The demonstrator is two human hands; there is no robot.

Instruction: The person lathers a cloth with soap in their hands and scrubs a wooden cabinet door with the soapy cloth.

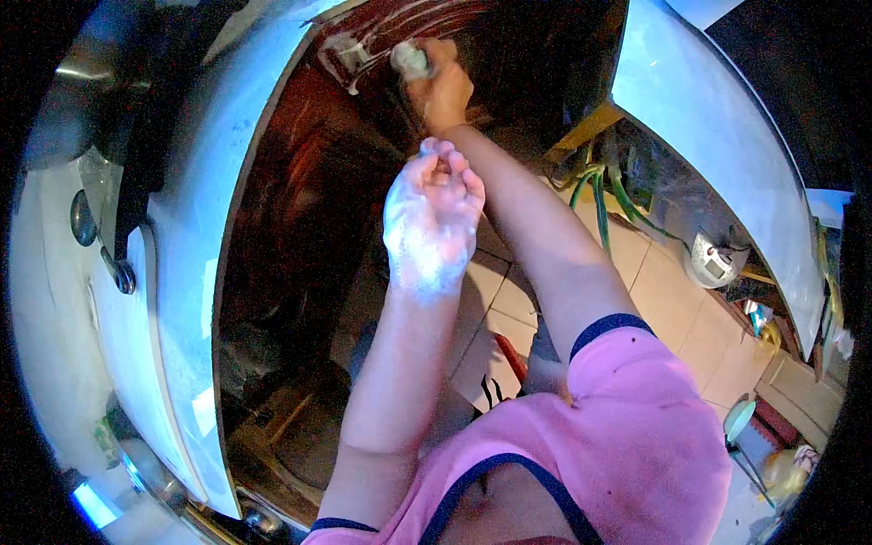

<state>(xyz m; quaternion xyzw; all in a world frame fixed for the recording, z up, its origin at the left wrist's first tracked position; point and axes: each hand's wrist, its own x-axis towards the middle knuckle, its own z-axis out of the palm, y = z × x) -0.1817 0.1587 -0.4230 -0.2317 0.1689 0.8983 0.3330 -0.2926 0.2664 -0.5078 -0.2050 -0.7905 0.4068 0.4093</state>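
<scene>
My right hand [443, 91] is reached out at the top, its fingers closed on a whitish sponge or scrubbing pad [411, 62], slightly blurred. That pad rests against a dark reddish-brown panel [381, 23]. White foam streaks [349, 60] smear the panel to the left of the pad. Nearer to me, my left hand [434, 213] hangs in the air, palm up and coated in white suds down to the wrist. Its fingers curl loosely, with nothing seen in them.
White-edged panels curve along the left [195, 182] and right [727, 118]. Green cables or hoses [599, 195] hang at the right, near a white device with a small display [713, 262]. Below lies a tiled floor [668, 300] with a red object [510, 357].
</scene>
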